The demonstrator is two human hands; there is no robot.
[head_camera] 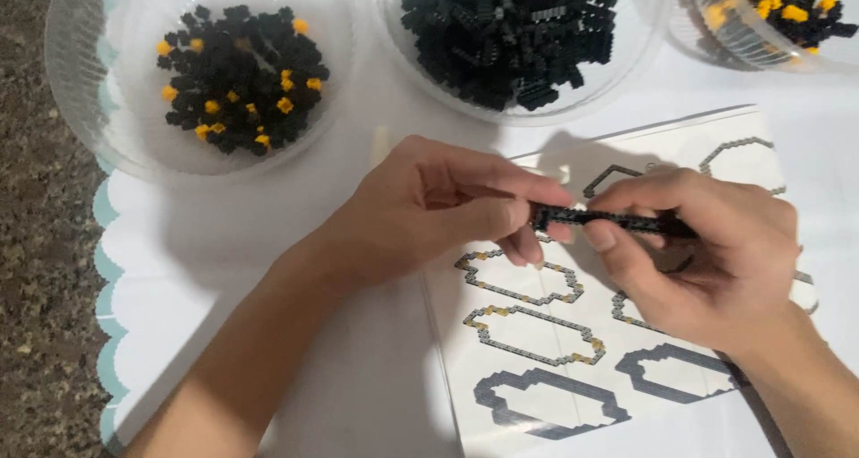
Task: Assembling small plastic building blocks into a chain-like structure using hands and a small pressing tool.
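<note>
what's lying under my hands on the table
A printed instruction sheet showing grey oval brick layers. Both hands, left hand and right hand, cover its upper diagrams.

Two bare forearms reach in from below — the left hand (429, 207) and right hand (707, 252) meet fingertip to fingertip, fingers curled in a pinch.

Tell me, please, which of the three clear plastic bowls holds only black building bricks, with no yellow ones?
The middle clear plastic bowl, at the top centre: its bricks are all black, while the left bowl and the right bowl have yellow pieces mixed in.
</note>
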